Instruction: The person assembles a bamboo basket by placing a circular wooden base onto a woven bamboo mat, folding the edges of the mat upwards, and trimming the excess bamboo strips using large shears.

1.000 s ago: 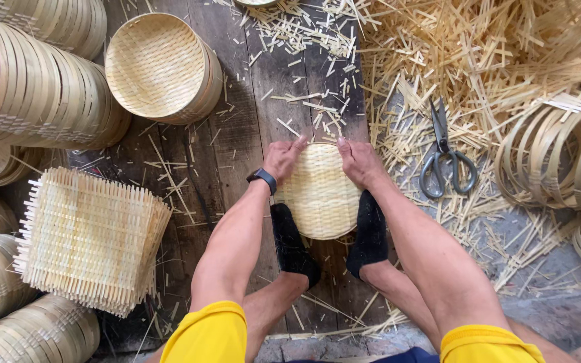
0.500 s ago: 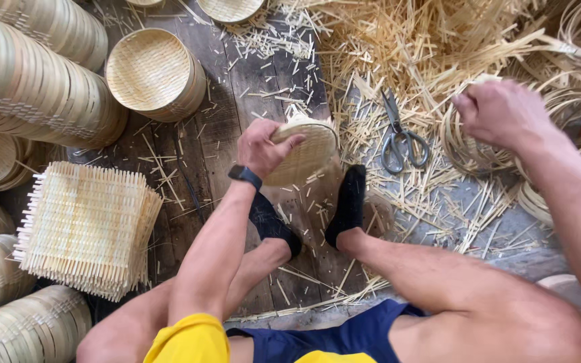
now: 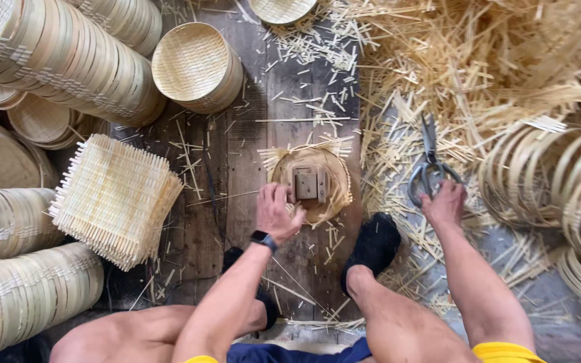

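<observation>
- Bamboo everywhere, basically. Half-made round basket (image 3: 314,185) sits on the plank floor (image 3: 284,94) right in front of the person, just beyond both feet, rim up, loose strip ends still sticking out around the edge.
- Left hand (image 3: 276,214) is curled on the near-left rim of that basket, fingers bent over the edge, looks like it's pinning it flat so it doesn't scoot.
- Small wooden block (image 3: 306,184) sits inside the basket, probably pressing the woven bottom down into the ring.
- Right hand (image 3: 444,202) is off to the side on the scissors (image 3: 428,165), fingers closing around the handles; blades point away and lie on the offcuts, so they aren't lifted as far as I can tell.
- Scissors parked within arm's reach on the right, makes sense.
- Flat woven mats (image 3: 115,198) stacked on the left, finished baskets (image 3: 68,60) piled behind, bent hoops (image 3: 559,181) on the right, trimmings heap (image 3: 479,54) up top.
</observation>
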